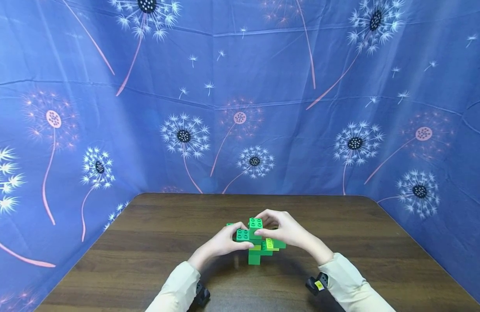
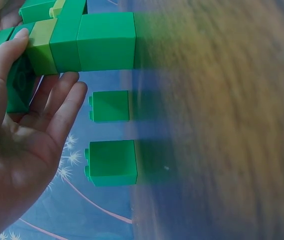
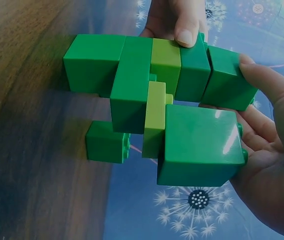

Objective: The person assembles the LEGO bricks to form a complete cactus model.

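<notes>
A built structure of green toy building bricks (image 1: pixel 254 259) with lime pieces (image 1: pixel 270 244) stands on the table between the hands. My left hand (image 1: pixel 223 241) grips its upper part from the left, thumb on the front of a dark green brick (image 3: pixel 192 75). With thumb and fingers my right hand (image 1: pixel 285 228) pinches the topmost green brick (image 3: pixel 227 78). A narrow wedge-shaped gap shows between that brick and the one below. One side arm carries a large green brick (image 3: pixel 201 142) on a lime piece, beside my right palm.
Two loose green bricks (image 2: pixel 111 106) (image 2: pixel 113 161) stand on the table behind the structure, mostly hidden from the head view. The brown wooden table (image 1: pixel 154 221) ends at a blue dandelion-print cloth (image 1: pixel 287 138). Black wrist cameras (image 1: pixel 317 284) sit under both sleeves.
</notes>
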A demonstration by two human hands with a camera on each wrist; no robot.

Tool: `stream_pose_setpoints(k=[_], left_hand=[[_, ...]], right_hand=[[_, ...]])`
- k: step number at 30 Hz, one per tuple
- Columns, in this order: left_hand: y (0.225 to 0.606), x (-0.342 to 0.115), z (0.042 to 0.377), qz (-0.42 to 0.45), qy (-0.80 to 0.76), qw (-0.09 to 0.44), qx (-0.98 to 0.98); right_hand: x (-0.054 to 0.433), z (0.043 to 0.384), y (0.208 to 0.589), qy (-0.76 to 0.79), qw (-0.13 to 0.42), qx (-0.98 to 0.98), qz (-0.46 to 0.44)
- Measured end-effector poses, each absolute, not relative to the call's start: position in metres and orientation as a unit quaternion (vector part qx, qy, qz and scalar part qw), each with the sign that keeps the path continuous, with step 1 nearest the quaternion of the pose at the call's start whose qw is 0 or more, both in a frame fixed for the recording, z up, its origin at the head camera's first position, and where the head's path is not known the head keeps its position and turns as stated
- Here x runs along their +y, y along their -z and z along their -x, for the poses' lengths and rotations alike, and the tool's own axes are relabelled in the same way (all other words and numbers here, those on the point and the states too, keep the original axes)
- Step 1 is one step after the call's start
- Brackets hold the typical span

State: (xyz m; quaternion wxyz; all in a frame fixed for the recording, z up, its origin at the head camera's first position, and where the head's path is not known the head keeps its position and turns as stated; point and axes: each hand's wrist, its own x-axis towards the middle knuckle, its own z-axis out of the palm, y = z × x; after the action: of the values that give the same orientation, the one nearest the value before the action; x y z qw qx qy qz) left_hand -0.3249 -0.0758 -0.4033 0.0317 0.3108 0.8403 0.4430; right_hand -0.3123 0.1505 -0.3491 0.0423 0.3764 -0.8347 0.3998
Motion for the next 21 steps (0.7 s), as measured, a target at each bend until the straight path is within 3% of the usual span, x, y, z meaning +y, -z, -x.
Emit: stream_pose_setpoints(k=[21], left_hand=[[0.4044,-0.076,0.3265,-0.309,-0.45,0.044,0.837]], right_hand=[[0.1499,0.3174,0.3504,-0.422,0.001,-0.823,-0.38]])
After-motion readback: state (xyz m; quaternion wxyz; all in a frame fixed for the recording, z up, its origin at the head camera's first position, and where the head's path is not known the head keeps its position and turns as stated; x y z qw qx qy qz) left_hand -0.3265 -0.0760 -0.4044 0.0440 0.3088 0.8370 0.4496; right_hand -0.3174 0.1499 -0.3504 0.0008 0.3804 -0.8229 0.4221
